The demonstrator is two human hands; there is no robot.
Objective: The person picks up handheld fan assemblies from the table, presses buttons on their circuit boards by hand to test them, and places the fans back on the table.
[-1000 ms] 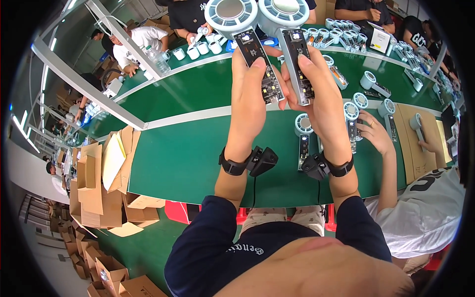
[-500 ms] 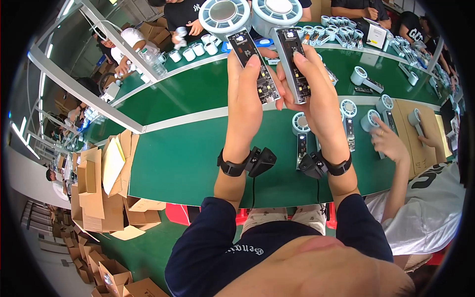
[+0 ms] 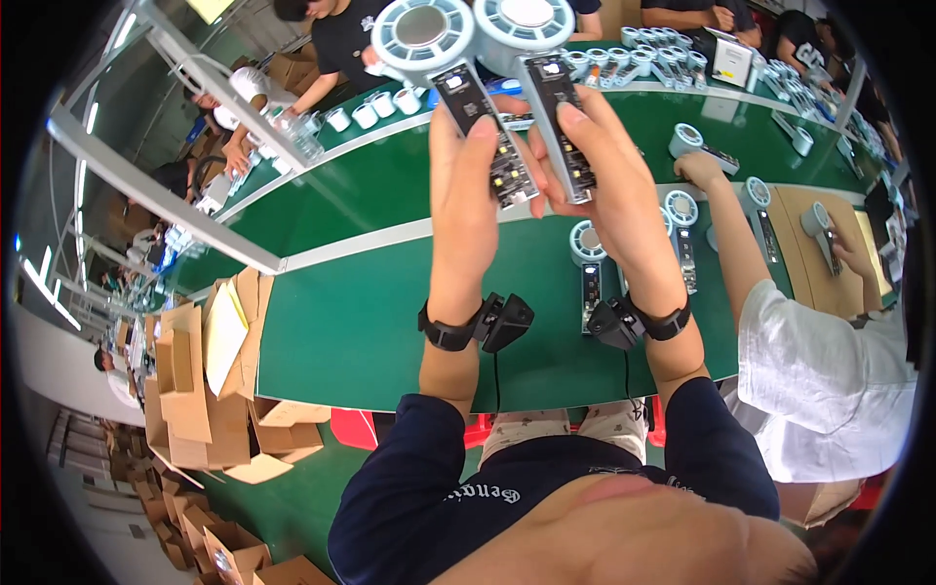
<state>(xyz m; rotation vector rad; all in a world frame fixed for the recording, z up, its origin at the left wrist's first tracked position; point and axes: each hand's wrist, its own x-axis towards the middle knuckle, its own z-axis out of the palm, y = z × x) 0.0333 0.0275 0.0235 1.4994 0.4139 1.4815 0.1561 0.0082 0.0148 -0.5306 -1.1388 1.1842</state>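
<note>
My left hand is closed round the handle of a pale blue handheld fan, thumb lying on its bare black circuit board. Beside it, my right hand grips a second handheld fan in the same way. Both fans are held up side by side over the green bench, round heads away from me and exposed boards facing up. Below my right forearm lie more open-handled fans, one fan to its left and another fan to its right.
At right, a co-worker's hand touches a fan on the far green strip; their other hand is at a fan on cardboard. Several fans line the far side. Cardboard boxes stand at left beside a metal post.
Both fans and my hands have shifted slightly left and up in view, grips unchanged. The co-worker's hand has left a near fan and reached to the one on the far strip.
</note>
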